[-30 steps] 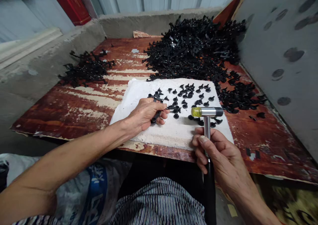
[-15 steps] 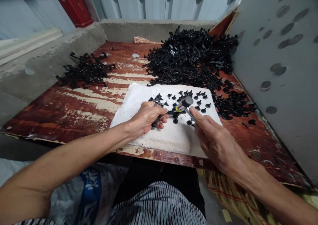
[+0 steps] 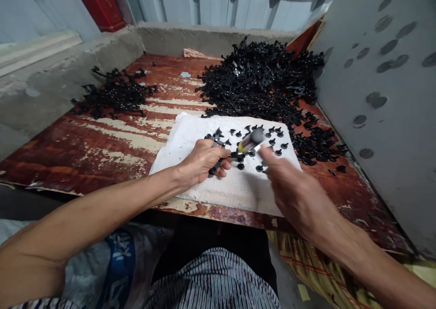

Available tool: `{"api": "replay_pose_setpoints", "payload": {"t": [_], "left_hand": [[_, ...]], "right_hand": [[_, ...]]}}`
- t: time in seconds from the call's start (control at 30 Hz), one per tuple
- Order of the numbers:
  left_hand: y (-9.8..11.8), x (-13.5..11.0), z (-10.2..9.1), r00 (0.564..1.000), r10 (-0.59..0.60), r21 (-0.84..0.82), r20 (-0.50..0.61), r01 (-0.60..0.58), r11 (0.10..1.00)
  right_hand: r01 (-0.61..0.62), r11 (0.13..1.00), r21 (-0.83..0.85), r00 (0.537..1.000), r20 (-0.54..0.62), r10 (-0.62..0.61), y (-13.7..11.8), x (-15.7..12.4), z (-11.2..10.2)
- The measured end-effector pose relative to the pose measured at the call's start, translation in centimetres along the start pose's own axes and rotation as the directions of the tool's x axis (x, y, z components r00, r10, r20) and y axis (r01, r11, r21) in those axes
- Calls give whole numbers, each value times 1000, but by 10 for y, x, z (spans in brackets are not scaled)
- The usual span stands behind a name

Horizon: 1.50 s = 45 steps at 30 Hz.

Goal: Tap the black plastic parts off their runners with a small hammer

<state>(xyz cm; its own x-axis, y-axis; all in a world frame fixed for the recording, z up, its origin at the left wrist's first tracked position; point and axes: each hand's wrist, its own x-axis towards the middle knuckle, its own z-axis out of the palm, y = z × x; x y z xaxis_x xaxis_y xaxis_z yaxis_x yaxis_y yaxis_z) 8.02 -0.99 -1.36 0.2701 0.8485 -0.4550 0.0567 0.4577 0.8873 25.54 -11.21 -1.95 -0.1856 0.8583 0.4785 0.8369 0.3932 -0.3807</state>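
Black parts (image 3: pixel 262 77) strew a scuffed reddish table (image 3: pixel 61 147) edged by concrete (image 3: pixel 170 38).

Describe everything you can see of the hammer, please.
The hammer is blurred, its head over the white pad. One end is a dark, round cap turned upward; the yellow end points down and leftward. The visible shaft looks silvery, like metal. The right hand grips the handle, hiding most of it. Whether the yellow end touches the black parts below is unclear.

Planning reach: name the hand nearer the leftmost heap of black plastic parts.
Left. The left hand is right of the leftmost heap and lower in view; the right hand is farther right.
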Motion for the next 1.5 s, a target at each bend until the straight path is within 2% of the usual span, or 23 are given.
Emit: {"api": "replay_pose_setpoints", "payload": {"t": [0.07,0.17,0.2,0.27,0.33,0.37,0.43,0.5,0.57,0.6,0.63,0.67,0.7,0.73,0.83,0.87,0.97,1.03,1.13,1.23,1.3,1.4,1.5], "left_hand": [[1,1,0,1000,-3,-3,1,3,1000],[1,2,0,1000,-16,-16,-18,16,1000],[1,2,0,1000,-17,-18,-22,16,1000],[-1,1,1,1000,-21,-25,-15,21,999],[-2,-2,0,999,-52,-37,4,52,998],[-1,-2,-2,998,-68,-41,15,69,997],[9,0,-13,997,-70,-31,26,70,997],[32,8,-33,1000,-7,2,6,7,1000],[64,21,-62,992,108,10,-64,-108,994],[81,29,-78,974,188,-14,-125,-191,981],[95,37,-93,944,262,-23,-200,-272,962],[107,44,-105,907,318,45,-277,-318,947],[113,51,-114,875,346,202,-338,-292,935],[115,58,-119,870,367,403,-328,-223,887],[95,77,-107,870,429,586,-243,-221,779],[85,82,-98,869,459,646,-185,-245,723],[62,99,-65,855,512,791,84,-370,487],[62,110,-50,839,496,845,225,-421,330],[80,124,-42,840,414,884,350,-442,149],[99,131,-48,849,313,889,425,-457,32],[102,132,-53,849,285,888,445,-459,-22],[94,131,-52,835,324,893,444,-443,-82],[86,132,-45,822,396,908,410,-410,-89]], "right_hand": [[25,1000,9,999,25,-25,-1,1,1],[-6,1000,26,999,-50,7,-2,1,2],[-19,999,33,999,-33,20,-2,1,2],[-49,997,65,996,82,44,-2,1,1],[-179,969,171,982,86,166,-3,2,-2],[-255,930,265,966,33,255,-2,3,-5],[-411,758,507,880,4,475,0,4,-11],[-491,481,726,760,88,644,7,4,-17],[-511,199,836,653,227,723,18,1,-21],[-515,81,853,603,293,742,25,-1,-21],[-499,-2,866,570,330,752,31,-4,-21],[-479,-56,876,552,350,756,36,-7,-21],[-448,-78,891,537,338,773,41,-9,-20],[-427,-120,896,513,350,784,44,-12,-18],[-395,-205,896,462,386,799,47,-15,-16],[-394,-215,894,455,393,799,47,-15,-16],[-409,-231,883,453,416,789,47,-15,-16],[-411,-253,876,453,437,777,48,-15,-15],[-394,-274,877,454,445,772,51,-18,-14],[-375,-294,879,464,453,761,53,-21,-14],[-371,-306,877,475,463,749,54,-22,-14],[-365,-304,880,497,460,736,53,-24,-14],[-365,-264,893,529,433,730,54,-25,-13]]}}
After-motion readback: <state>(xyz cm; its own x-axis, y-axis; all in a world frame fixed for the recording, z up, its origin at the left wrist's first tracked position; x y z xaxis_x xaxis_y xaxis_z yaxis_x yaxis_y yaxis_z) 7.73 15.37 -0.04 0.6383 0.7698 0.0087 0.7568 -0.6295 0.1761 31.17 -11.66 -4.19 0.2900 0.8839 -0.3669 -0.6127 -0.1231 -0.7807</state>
